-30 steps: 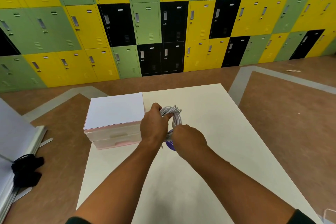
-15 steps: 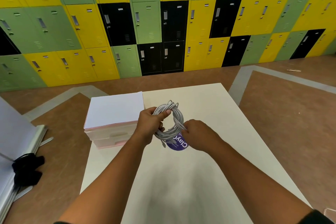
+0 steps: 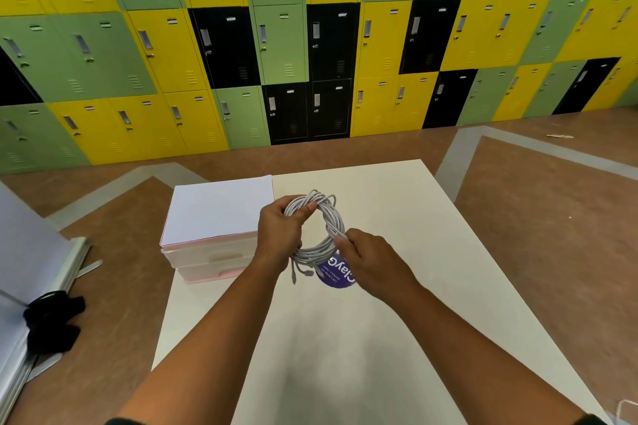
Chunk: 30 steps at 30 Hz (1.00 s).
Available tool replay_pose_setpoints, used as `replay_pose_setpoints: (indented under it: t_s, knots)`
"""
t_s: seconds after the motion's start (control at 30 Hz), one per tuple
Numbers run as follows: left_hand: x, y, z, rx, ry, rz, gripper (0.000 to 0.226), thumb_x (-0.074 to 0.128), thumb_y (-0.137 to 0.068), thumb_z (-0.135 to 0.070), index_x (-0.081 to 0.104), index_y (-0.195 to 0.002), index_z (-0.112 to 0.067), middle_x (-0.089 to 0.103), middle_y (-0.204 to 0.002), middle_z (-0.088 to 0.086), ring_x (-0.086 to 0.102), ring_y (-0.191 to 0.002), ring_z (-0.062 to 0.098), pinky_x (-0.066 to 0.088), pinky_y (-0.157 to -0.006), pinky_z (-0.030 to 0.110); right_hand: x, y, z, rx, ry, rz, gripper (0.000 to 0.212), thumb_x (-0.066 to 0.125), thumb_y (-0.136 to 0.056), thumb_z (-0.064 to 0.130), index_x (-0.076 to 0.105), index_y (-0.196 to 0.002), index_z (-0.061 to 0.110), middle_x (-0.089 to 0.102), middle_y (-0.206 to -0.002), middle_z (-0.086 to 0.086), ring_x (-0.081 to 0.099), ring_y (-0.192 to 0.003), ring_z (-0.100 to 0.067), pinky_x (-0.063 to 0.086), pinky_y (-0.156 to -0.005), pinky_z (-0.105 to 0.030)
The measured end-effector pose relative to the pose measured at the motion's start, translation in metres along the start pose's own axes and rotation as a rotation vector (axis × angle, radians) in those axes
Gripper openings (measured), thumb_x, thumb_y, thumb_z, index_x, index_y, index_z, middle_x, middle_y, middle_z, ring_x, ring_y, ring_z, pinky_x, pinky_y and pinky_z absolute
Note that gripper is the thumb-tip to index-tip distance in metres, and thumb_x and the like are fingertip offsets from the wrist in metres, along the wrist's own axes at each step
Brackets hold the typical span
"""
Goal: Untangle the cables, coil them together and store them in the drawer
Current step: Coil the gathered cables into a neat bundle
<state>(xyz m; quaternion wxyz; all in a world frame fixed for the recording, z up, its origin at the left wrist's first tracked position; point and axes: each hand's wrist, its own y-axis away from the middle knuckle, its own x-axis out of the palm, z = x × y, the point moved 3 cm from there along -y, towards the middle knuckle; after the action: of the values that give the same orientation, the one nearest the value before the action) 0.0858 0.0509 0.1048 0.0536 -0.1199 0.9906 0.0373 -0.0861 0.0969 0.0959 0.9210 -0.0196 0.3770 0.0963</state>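
sticker [image 3: 334, 272]: round, purple, lying flat on the tabletop [image 3: 397, 286], partly covered by the right hand [image 3: 374, 260].
large text: white letters reading "clayg", seen upside down from the camera; more letters may be hidden under the hand.
small text: two lines of white print beside the large word, too small to read with certainty.
lockers [image 3: 310, 45]: small label plates on the doors, nothing on them can be read.
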Motion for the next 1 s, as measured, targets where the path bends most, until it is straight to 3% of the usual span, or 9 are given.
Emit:
replay_pose_setpoints:
  t_s: [0.2,0.4,0.5,0.57,0.67,0.73,0.87,0.93,1.0]
  knots:
    - [0.006,-0.001,-0.003,0.059,-0.047,-0.072,0.015,0.076,-0.085,-0.032,0.074,-0.097,-0.023,0.073,-0.083,-0.010,0.064,-0.068,0.012,0.049,-0.057,0.028,0.003,0.002,-0.013,-0.069,0.268,-0.137,0.017,0.043,-0.102,0.046,0.039,-0.097,0.031,0.055,-0.092,0.012,0.059,-0.081,-0.010,0.039,-0.057,-0.011]
    - [0.006,0.000,-0.007,-0.041,0.091,-0.062,0.018,0.080,-0.083,-0.025,0.075,-0.098,-0.016,0.070,-0.075,-0.001,0.051,-0.049,0.012,0.044,-0.046,0.026,-0.007,-0.005,-0.021,-0.180,0.417,-0.224,0.026,0.043,-0.102,0.043,0.056,-0.104,0.021,0.063,-0.099,0.005,0.049,-0.083,-0.009,0.046,-0.068,-0.024]
    - [0.008,0.001,-0.012,0.009,0.079,0.001,0.018,0.080,-0.082,-0.022,0.075,-0.099,-0.018,0.070,-0.077,0.001,0.047,-0.048,0.010,0.040,-0.042,0.025,-0.005,-0.013,-0.024,-0.040,0.213,-0.012,0.020,0.044,-0.103,0.040,0.056,-0.098,0.025,0.062,-0.096,0.006,0.055,-0.090,-0.014,0.054,-0.079,-0.041]
    - [0.010,0.003,-0.016,0.056,0.029,0.043,0.019,0.080,-0.083,-0.022,0.074,-0.100,-0.018,0.071,-0.079,-0.002,0.050,-0.048,0.007,0.040,-0.042,0.023,0.000,-0.015,-0.026,0.099,-0.109,0.140,0.014,0.053,-0.100,0.036,0.058,-0.109,0.026,0.064,-0.110,0.004,0.061,-0.100,-0.015,0.057,-0.086,-0.044]
    - [0.010,0.001,-0.022,0.153,-0.117,0.109,0.020,0.080,-0.082,-0.022,0.075,-0.101,-0.018,0.073,-0.086,-0.009,0.066,-0.067,0.003,0.052,-0.060,0.020,-0.005,-0.015,-0.024,0.257,-0.415,0.291,0.074,0.072,-0.088,0.038,0.033,-0.150,0.027,0.042,-0.150,0.004,0.046,-0.133,-0.021,0.049,-0.097,-0.034]
    - [0.010,0.000,-0.025,0.215,-0.219,0.154,0.017,0.079,-0.083,-0.022,0.075,-0.099,-0.021,0.074,-0.088,-0.010,0.068,-0.079,0.005,0.058,-0.074,0.027,-0.017,-0.019,-0.018,0.259,-0.467,0.163,0.098,0.077,-0.079,0.046,0.017,-0.156,0.028,0.032,-0.158,0.002,0.037,-0.140,-0.022,0.042,-0.100,-0.034]
    - [0.020,0.007,-0.027,0.261,-0.303,0.285,0.016,0.077,-0.085,-0.023,0.075,-0.101,-0.023,0.074,-0.090,-0.011,0.070,-0.085,0.011,0.060,-0.080,0.038,-0.026,-0.028,-0.003,0.100,-0.497,-0.024,0.106,0.082,-0.075,0.041,0.013,-0.155,0.035,0.030,-0.157,0.006,0.040,-0.137,-0.018,0.045,-0.098,-0.027]
    - [0.023,0.009,-0.029,0.280,-0.305,0.334,0.018,0.076,-0.085,-0.023,0.075,-0.103,-0.023,0.074,-0.091,-0.010,0.070,-0.086,0.011,0.060,-0.081,0.038,-0.020,-0.030,-0.002,0.056,-0.588,-0.011,0.099,0.084,-0.077,0.026,0.022,-0.153,0.034,0.041,-0.147,0.006,0.050,-0.127,-0.016,0.051,-0.090,-0.022]
    - [0.022,0.008,-0.032,0.292,-0.290,0.344,0.021,0.078,-0.084,-0.021,0.075,-0.105,-0.021,0.074,-0.093,-0.009,0.070,-0.088,0.011,0.060,-0.081,0.035,-0.016,-0.031,-0.004,0.043,-0.674,-0.024,0.078,0.082,-0.078,0.013,0.042,-0.142,0.029,0.058,-0.131,0.002,0.061,-0.114,-0.020,0.057,-0.089,-0.036]
